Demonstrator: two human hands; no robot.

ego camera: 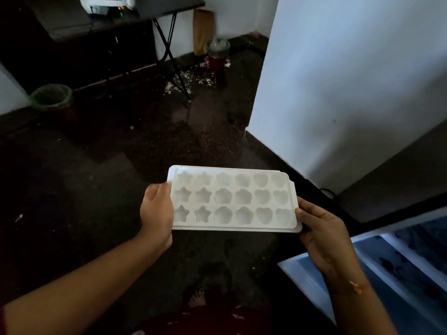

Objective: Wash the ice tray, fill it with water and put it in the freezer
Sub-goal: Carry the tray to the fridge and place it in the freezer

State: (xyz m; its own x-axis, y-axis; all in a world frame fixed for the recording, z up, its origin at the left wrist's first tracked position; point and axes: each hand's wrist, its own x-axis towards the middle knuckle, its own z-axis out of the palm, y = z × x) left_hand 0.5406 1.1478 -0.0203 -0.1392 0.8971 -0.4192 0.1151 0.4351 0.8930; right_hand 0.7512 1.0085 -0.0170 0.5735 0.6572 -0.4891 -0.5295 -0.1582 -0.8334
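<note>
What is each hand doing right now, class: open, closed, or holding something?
Left hand: grips the ice tray at its left end.
Right hand: grips its right end.

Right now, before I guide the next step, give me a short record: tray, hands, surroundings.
ice tray: white, held over the dark floor, cavities up; stars, flowers, hearts
water: none visible, hard to tell
left hand: grips the tray's left end
right hand: fingers hold the right end
lower right: lit shelves, likely the open fridge
far left: bin with green liner
</note>
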